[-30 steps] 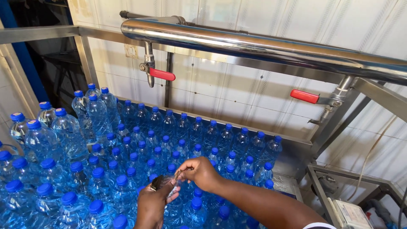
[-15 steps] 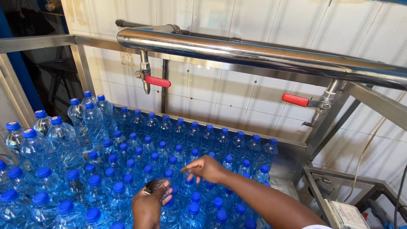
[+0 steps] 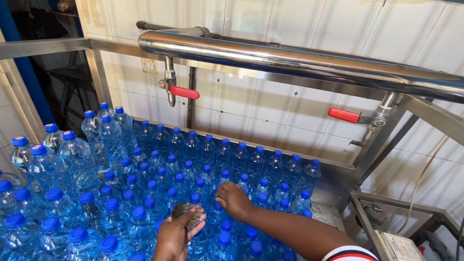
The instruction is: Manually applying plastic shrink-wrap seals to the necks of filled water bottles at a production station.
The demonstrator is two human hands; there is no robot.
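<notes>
Far left: tall clear water bottles (image 3: 48,164) with blue caps stand beside an angled steel frame rail (image 3: 43,47). Centre: smaller blue-capped bottles (image 3: 193,159) are packed upright, touching, in rows across the steel tray, reaching its far edge (image 3: 270,147) below the tiled wall.

Near centre: the left hand (image 3: 175,237) is raised just above the caps. Its fingers are closed around a small dark bundle (image 3: 188,213) with a mesh-like look; what the bundle is cannot be told.

Just right of it: the right hand (image 3: 235,199) reaches in from the near right, palm down, fingers curled onto the cap of one small bottle (image 3: 218,207).

Overhead: a polished steel pipe (image 3: 290,60) runs left to right. Two taps with red levers hang from it, the left tap (image 3: 182,91) and the right tap (image 3: 345,115).
</notes>
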